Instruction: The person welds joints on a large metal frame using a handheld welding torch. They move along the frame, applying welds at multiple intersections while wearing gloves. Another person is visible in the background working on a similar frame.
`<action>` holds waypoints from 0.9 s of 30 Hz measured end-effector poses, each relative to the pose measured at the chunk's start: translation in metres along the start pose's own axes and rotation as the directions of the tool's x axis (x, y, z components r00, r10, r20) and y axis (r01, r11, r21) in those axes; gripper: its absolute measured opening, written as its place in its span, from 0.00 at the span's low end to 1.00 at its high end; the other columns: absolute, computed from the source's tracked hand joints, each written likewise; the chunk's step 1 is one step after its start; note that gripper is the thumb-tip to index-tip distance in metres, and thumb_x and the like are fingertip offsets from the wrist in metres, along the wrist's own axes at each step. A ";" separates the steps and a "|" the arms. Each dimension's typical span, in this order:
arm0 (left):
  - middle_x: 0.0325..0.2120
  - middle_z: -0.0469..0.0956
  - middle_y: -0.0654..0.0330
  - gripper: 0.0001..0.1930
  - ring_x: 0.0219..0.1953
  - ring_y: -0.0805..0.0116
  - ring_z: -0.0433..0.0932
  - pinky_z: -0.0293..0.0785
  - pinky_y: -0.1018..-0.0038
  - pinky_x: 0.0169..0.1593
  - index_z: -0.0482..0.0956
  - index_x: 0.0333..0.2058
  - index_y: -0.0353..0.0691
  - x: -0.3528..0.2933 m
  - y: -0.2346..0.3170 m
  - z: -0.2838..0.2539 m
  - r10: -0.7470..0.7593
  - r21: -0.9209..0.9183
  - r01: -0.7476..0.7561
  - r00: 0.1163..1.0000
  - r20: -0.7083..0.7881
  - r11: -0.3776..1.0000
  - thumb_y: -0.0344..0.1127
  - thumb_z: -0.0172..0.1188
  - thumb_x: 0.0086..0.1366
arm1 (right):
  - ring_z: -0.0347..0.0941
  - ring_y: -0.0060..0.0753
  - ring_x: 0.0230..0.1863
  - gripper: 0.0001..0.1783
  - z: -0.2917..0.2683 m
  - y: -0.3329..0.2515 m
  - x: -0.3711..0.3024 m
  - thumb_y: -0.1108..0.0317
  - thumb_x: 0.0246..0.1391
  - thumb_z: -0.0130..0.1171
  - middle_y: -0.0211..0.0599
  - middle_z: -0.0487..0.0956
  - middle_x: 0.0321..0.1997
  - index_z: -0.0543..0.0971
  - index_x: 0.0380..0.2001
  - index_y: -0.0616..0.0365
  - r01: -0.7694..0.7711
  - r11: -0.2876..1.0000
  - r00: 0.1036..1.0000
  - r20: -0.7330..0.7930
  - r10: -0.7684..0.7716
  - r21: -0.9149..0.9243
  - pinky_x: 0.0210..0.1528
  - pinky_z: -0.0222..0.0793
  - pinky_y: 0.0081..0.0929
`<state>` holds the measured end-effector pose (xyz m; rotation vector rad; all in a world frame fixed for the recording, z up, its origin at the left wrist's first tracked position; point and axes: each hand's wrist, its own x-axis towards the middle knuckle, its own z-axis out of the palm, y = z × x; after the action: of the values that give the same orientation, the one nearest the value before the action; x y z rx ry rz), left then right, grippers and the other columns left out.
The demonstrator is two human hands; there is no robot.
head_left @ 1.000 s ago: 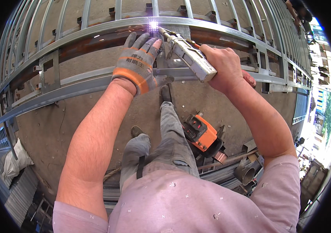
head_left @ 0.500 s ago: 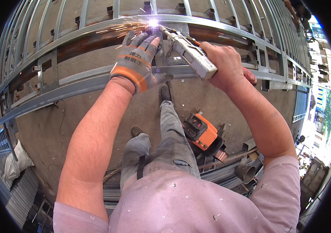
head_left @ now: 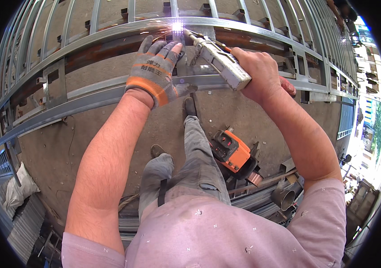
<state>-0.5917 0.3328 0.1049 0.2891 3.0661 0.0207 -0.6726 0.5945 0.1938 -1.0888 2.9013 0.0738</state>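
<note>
My bare right hand (head_left: 262, 73) is closed around the handle of a pale, scuffed welding gun (head_left: 221, 61). The gun's nozzle points up and left at a bright welding arc (head_left: 178, 27) on the rail of a metal frame (head_left: 253, 29). Orange sparks spray leftward from that spot. My left hand (head_left: 152, 73) wears a grey and orange work glove. Its fingers are apart and stretched toward the rail, just below and left of the arc, and I see nothing held in them. Whether its fingertips touch metal I cannot tell.
An orange and black machine (head_left: 233, 152) with a wire spool stands on the ground near my feet. Metal lengths and a round pipe (head_left: 284, 198) lie behind it. A white sack (head_left: 20, 187) is at the far left. Part of another person (head_left: 340, 18) shows at the far upper right.
The spark spray is thinner and fainter. My gloved left hand has shifted very slightly left, while the welding gun and my right hand stay almost in place.
</note>
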 end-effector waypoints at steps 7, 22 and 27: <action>0.77 0.69 0.57 0.56 0.81 0.58 0.63 0.41 0.50 0.88 0.58 0.82 0.49 -0.001 0.000 0.000 -0.007 -0.011 0.007 1.000 0.000 1.000 0.68 0.69 0.62 | 0.89 0.47 0.44 0.17 0.000 0.003 0.000 0.58 0.53 0.74 0.37 0.90 0.37 0.83 0.44 0.47 -0.016 1.000 1.000 0.021 0.015 0.005 0.51 0.78 0.46; 0.75 0.72 0.55 0.58 0.77 0.56 0.68 0.43 0.49 0.87 0.63 0.79 0.43 -0.002 -0.005 0.004 0.029 -0.132 -0.042 0.995 -0.098 0.990 0.69 0.73 0.57 | 0.89 0.49 0.45 0.25 -0.005 0.009 -0.007 0.58 0.52 0.74 0.39 0.91 0.39 0.84 0.54 0.45 0.002 0.996 0.998 0.064 -0.008 0.089 0.50 0.79 0.49; 0.75 0.72 0.56 0.58 0.77 0.57 0.68 0.43 0.50 0.88 0.62 0.80 0.46 -0.001 -0.004 0.001 0.023 -0.088 -0.026 0.999 -0.045 0.996 0.70 0.72 0.58 | 0.89 0.50 0.45 0.22 -0.011 0.006 -0.005 0.58 0.52 0.74 0.40 0.91 0.39 0.84 0.51 0.46 -0.020 0.997 0.995 0.095 0.013 0.079 0.48 0.79 0.49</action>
<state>-0.5917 0.3291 0.1040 0.3252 3.0944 0.1658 -0.6733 0.6015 0.2056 -1.0199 2.8036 0.0093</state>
